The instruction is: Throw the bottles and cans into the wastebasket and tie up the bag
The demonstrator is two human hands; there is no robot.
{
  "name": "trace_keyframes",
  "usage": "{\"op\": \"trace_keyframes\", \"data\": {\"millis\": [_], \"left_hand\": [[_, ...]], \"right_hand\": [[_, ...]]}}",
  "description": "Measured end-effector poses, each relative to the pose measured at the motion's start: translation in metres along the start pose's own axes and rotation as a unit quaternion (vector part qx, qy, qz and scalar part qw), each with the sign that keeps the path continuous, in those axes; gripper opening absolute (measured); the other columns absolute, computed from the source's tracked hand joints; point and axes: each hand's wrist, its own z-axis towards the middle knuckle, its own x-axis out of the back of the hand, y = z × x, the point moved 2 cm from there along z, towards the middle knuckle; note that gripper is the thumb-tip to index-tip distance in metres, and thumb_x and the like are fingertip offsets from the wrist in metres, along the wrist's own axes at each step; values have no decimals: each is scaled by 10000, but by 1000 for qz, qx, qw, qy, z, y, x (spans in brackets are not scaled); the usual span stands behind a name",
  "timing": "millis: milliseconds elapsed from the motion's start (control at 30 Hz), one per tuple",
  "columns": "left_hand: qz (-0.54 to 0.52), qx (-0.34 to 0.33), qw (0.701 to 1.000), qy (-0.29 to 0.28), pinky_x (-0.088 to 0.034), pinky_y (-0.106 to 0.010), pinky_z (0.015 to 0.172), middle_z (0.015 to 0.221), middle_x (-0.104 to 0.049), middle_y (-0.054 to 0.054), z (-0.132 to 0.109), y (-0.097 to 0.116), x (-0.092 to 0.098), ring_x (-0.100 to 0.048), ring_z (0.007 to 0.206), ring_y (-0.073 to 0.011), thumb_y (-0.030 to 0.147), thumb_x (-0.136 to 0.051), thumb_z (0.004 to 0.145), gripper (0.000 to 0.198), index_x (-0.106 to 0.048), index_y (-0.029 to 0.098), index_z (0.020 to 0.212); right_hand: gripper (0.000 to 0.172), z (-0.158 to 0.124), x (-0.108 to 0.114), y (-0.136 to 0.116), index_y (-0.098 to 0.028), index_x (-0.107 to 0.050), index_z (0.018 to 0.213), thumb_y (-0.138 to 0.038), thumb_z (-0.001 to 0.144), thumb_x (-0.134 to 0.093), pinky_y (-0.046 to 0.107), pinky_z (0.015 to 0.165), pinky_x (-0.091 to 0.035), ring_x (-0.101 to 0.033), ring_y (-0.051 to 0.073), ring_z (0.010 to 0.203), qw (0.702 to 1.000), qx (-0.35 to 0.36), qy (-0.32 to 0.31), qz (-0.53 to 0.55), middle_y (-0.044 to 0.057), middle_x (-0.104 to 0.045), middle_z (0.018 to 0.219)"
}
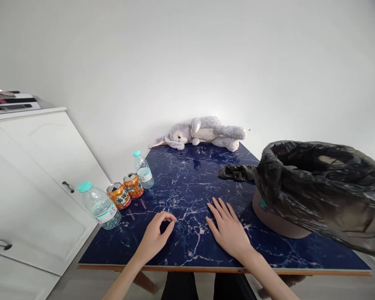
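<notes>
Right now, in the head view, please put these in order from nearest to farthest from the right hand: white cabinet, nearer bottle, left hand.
1. Left hand: just left of the right hand.
2. Nearer bottle: at the table's left side.
3. White cabinet: left of the table, beyond that bottle.

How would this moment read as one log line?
left hand: curled, empty; right hand: spread flat on blue table; person's left: two bottles, two cans; person's right: bag-lined bin

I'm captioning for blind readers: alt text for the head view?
A curled left hand and flat right hand at a blue marbled table. Two bottles and two orange cans stand left, a black-bagged bin right; a plush rabbit lies behind.
</notes>
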Motion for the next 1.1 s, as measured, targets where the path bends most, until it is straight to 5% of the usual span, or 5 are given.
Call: {"op": "trace_keyframes", "data": {"millis": [300,833,1100], "left_hand": [[-16,95,995,30,-557,-397,950,1048,-790,-48,-4,5,3,-736,1026,-281,578,-576,992,334,-728,283,1038],[-134,133,974,123,-613,-404,921,896,-767,-77,1,-4,5,-756,900,-268,655,-721,853,490,-716,203,1045],[-138,113,976,126,-616,-400,880,878,-766,-75,0,-6,4,-753,872,-258,640,-707,871,474,-716,198,1043]], "right_hand": [[643,0,7,-2,-226,-472,1641,-568,1129,-287,602,1308,-319,-278,345,1624,999,-3,-18,31,73,-323,1741],[623,2,22,0,-221,-457,1651,-531,1131,-311,565,1347,-221,-200,334,1647,994,-17,-61,85,64,-270,1759],[595,1,23,-1,-214,-502,1625,-502,1128,-346,555,1344,-230,-247,330,1638,996,-16,-41,81,71,-326,1744]]}}
